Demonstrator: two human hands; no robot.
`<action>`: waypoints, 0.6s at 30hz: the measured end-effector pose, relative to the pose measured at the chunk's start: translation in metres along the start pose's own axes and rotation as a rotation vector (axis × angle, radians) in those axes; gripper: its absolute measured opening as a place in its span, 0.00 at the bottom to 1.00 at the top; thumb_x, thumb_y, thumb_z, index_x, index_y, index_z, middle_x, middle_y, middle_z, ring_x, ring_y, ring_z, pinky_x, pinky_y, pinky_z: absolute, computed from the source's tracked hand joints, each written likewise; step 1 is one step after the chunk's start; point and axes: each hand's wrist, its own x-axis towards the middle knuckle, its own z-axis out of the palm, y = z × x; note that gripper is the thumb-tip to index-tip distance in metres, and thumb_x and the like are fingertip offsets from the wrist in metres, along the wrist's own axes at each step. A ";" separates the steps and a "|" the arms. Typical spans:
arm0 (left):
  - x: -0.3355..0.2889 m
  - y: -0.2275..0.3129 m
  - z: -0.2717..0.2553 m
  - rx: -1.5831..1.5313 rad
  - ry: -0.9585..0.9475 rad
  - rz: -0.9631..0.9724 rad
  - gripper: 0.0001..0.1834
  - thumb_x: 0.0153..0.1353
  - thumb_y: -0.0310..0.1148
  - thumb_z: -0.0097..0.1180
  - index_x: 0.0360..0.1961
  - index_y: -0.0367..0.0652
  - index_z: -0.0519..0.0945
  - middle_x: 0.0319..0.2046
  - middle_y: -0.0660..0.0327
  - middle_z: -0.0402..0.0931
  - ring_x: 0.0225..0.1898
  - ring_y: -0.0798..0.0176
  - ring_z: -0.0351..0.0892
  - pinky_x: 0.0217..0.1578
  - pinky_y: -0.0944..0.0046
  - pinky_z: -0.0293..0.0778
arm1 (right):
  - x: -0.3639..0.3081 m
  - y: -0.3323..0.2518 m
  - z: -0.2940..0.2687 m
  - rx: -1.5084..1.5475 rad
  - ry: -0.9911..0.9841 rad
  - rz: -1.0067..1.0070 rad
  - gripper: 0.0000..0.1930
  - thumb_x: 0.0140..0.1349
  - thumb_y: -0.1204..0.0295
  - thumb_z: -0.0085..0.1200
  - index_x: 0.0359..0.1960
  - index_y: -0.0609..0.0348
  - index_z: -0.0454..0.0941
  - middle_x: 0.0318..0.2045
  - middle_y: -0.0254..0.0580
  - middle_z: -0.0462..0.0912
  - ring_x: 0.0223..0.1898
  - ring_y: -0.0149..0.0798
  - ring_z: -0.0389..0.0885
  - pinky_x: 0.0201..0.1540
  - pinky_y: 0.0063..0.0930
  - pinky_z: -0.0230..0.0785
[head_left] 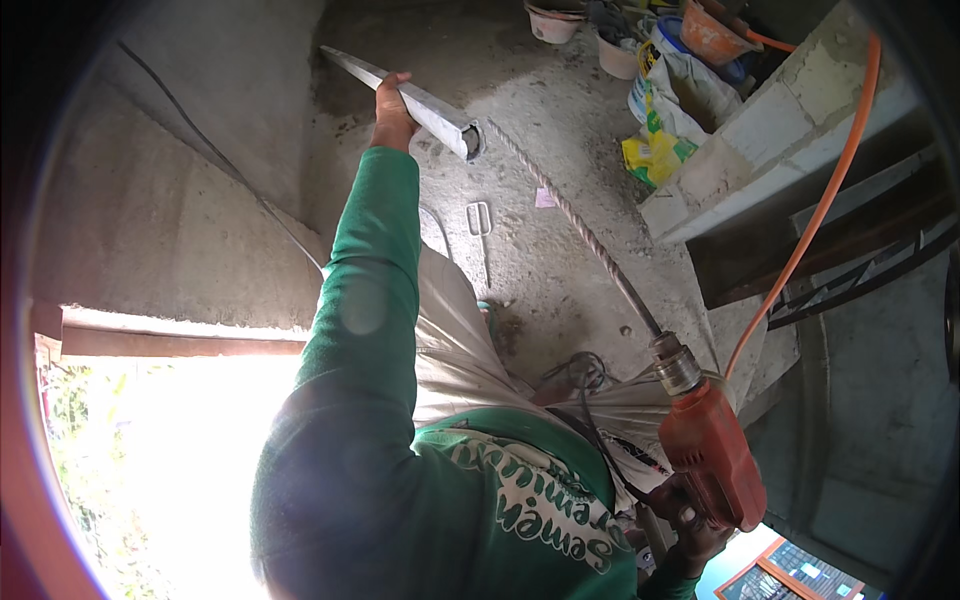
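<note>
In the head view, my left fingers (396, 79) are closed around a long pale metal bar (436, 118) at the upper middle of the frame. My right fingers (688, 515), at the lower right, are wrapped on the handle of the red drill (712, 450) (whether one presses the trigger, I cannot tell). Its long spiral bit (590, 238) points to the upper left, and the tip appears just beside the bar's near end; I cannot tell if they touch. To do this well, I should keep the drill steady, hold the left fingers away from the bit, and keep the black cable (594, 428) clear of it.
</note>
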 end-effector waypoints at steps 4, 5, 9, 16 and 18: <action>-0.003 0.001 0.001 0.050 -0.003 0.014 0.32 0.51 0.42 0.61 0.58 0.42 0.70 0.56 0.47 0.71 0.56 0.42 0.72 0.62 0.40 0.68 | -0.003 0.000 -0.005 0.000 -0.034 -0.005 0.41 0.50 0.52 0.76 0.51 0.80 0.74 0.32 0.51 0.85 0.29 0.42 0.87 0.31 0.30 0.80; -0.004 0.001 0.001 0.041 -0.002 0.017 0.32 0.52 0.42 0.61 0.57 0.42 0.71 0.56 0.47 0.71 0.56 0.42 0.72 0.62 0.40 0.68 | -0.004 0.000 -0.006 -0.008 -0.032 -0.010 0.41 0.50 0.52 0.76 0.51 0.80 0.74 0.33 0.51 0.85 0.30 0.43 0.87 0.31 0.30 0.80; -0.002 0.001 -0.001 0.025 -0.004 0.030 0.29 0.53 0.42 0.60 0.55 0.42 0.72 0.55 0.47 0.72 0.56 0.41 0.72 0.62 0.40 0.68 | -0.011 0.004 -0.011 -0.014 0.017 -0.026 0.41 0.51 0.53 0.76 0.53 0.79 0.73 0.35 0.53 0.85 0.31 0.45 0.88 0.33 0.32 0.82; 0.004 0.000 -0.004 0.032 -0.029 0.032 0.27 0.53 0.42 0.59 0.53 0.44 0.72 0.54 0.48 0.73 0.55 0.41 0.72 0.61 0.40 0.69 | -0.013 0.003 -0.015 0.014 0.003 -0.030 0.41 0.51 0.54 0.75 0.55 0.78 0.73 0.37 0.54 0.86 0.32 0.45 0.88 0.36 0.34 0.83; 0.004 0.001 -0.004 0.025 -0.014 0.033 0.28 0.53 0.42 0.60 0.54 0.43 0.72 0.54 0.48 0.73 0.55 0.41 0.72 0.61 0.40 0.69 | -0.012 0.003 -0.014 0.000 0.003 -0.036 0.40 0.51 0.54 0.75 0.55 0.77 0.73 0.37 0.54 0.86 0.33 0.45 0.88 0.36 0.35 0.83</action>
